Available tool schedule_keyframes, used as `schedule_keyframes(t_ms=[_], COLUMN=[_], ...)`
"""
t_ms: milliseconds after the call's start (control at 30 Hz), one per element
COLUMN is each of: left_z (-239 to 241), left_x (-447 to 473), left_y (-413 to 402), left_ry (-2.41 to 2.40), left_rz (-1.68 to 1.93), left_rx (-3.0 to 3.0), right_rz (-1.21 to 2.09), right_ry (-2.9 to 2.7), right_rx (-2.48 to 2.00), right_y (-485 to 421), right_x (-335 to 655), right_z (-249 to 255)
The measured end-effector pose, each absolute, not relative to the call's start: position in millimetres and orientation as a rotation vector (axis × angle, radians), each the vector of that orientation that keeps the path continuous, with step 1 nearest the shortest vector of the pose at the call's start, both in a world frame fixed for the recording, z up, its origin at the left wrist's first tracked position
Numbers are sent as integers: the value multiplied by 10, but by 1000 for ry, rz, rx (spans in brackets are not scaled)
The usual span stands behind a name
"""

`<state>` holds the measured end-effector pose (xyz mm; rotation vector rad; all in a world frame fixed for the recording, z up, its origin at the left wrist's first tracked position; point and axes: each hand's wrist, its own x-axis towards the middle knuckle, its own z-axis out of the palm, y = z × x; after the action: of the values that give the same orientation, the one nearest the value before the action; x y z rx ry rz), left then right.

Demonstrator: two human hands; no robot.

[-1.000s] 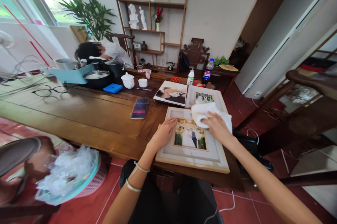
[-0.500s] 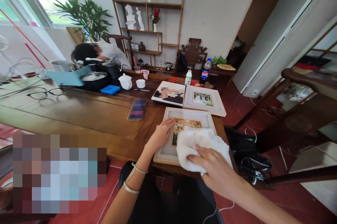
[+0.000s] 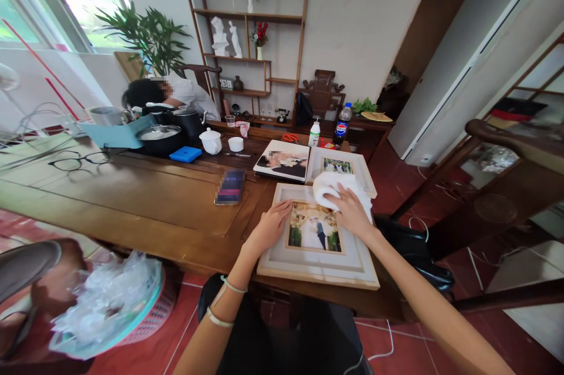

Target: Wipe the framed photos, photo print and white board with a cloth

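My left hand point(image 3: 272, 227) lies flat on the left side of a pale wooden picture frame point(image 3: 352, 266), fingers stretched out near the inner photo. The frame rests at the table's near edge and holds a photo of a couple point(image 3: 314, 233). My right hand point(image 3: 351, 211) presses a bunched white cloth point(image 3: 335, 183) onto the frame's upper right part. The cloth reaches over the lower edge of a second framed photo point(image 3: 365, 169) behind it. Left of that second frame lies a flat panel with a portrait point(image 3: 286, 157).
The wooden table point(image 3: 176, 210) also bears a phone point(image 3: 230, 187), a blue box point(image 3: 185, 154), a white lidded pot point(image 3: 210, 141), glasses point(image 3: 79, 160), a milk bottle point(image 3: 314, 133) and a cola bottle point(image 3: 342, 123). A person in white point(image 3: 191, 93) leans at the far side. A basket point(image 3: 147, 319) stands on the floor.
My right hand has moved the cloth away from me, up the frame to its top right. The photo is now uncovered. My left hand stays in place on the frame.
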<state>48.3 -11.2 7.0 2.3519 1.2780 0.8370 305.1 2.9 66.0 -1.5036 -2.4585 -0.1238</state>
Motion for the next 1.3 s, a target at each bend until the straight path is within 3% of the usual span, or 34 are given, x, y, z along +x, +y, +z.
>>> schedule_keyframes(t_ms=[400, 767, 967, 1300], left_z=[33, 52, 73, 42], left_x=[484, 485, 494, 494], left_y=[-86, -120, -115, -106], left_ry=[1270, 1292, 1308, 1307], left_rz=[855, 856, 824, 845], left_rx=[2350, 2323, 2323, 2340], right_rz=[542, 144, -48, 642], right_ry=[-2737, -2116, -2485, -2789], right_rx=[-1410, -1523, -1511, -1389], right_y=[-1360, -45, 86, -1227], right_x=[2893, 3193, 2961, 2871], right_z=[1036, 744, 669, 1099])
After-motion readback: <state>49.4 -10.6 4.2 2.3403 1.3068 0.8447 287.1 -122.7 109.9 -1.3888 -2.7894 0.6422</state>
